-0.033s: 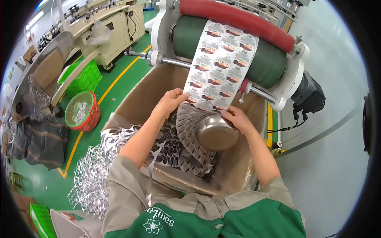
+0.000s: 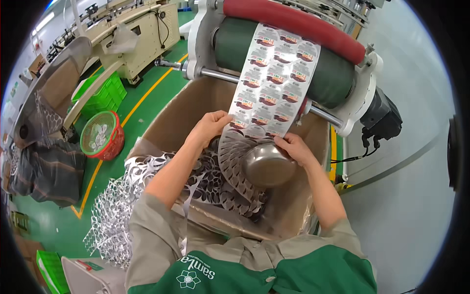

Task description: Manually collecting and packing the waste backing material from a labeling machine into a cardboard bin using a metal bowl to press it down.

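Note:
A printed foil strip point(image 2: 276, 81) with rows of round label designs hangs down over a dark green roller point(image 2: 232, 46). My left hand point(image 2: 211, 126) pinches its left edge near the bottom, thumb on the printed face. At the right edge, my right hand point(image 2: 293, 147) pinches the strip just above a shiny metal bowl point(image 2: 268, 165). Below my hands the strip turns into a curved grey band of overlapping cut shapes point(image 2: 232, 152), which bends around the bowl's left side. The fingertips behind the strip are hidden.
A large cardboard box point(image 2: 169, 117) stands beneath the roller, with punched foil scrap point(image 2: 110, 215) spilling over its left side. A red roller point(image 2: 293, 24) lies above the green one. A motor point(image 2: 382, 115) sits at right. Baskets, a red one point(image 2: 113, 142) and a green crate point(image 2: 105, 95), stand left.

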{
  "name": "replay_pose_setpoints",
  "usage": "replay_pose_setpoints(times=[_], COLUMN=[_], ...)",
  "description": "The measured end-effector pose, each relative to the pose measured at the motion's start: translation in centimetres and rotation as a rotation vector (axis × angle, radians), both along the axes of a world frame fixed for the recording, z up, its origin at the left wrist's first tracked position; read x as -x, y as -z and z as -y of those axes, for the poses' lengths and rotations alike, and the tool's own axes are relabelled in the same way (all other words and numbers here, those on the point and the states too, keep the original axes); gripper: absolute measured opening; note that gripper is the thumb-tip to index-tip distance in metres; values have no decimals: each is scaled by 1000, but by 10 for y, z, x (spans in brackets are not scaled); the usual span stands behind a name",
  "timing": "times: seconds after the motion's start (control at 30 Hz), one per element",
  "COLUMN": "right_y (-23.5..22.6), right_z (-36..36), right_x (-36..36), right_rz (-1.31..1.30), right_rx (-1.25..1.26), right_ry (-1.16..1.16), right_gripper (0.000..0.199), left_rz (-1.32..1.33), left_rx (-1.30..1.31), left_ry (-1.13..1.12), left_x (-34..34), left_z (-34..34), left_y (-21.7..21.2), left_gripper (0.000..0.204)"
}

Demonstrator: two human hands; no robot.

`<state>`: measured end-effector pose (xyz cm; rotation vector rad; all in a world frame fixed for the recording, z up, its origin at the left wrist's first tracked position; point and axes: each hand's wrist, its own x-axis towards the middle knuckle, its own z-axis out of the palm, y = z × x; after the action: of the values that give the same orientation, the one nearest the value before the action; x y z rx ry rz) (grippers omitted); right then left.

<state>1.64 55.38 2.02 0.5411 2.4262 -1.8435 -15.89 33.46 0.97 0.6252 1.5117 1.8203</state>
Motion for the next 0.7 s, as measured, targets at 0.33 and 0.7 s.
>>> replay_pose_setpoints(times=[0.33,0.7], right_y=[-16,-28], right_z=[14,29], right_x=[-28,-52], right_rz=[-41,58], right_rx=[108,83], right_ry=[-88,-152], right_gripper=[25,26], left_rz=[65,24], left_rx=[-6,-59], left_ry=[32,68], left_x=[-35,-64], left_z=[41,60], left_y=[-35,-41], left_gripper=[19,16])
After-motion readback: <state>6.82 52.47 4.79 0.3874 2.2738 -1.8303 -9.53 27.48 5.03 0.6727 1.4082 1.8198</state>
